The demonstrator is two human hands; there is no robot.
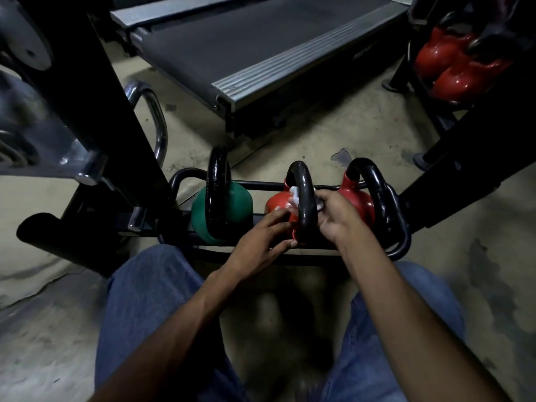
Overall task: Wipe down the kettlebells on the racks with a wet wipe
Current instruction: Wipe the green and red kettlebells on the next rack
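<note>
On the low rack point(261, 186), the middle red kettlebell point(277, 207) sits with a green one at its 9 o'clock. Brace its glossy round body with the flat-fingered left hand point(261, 239) while the right hand point(339, 219), pinching the crumpled white wet wipe point(294, 195), wraps the lumpy black handle point(304, 204).

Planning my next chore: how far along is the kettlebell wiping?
Nothing provably finished. In hand: right hand holds the wet wipe at the handle of the middle red kettlebell; left hand touches its body. Possibly left: green kettlebell, right red kettlebell, far rack's red kettlebells.
</note>
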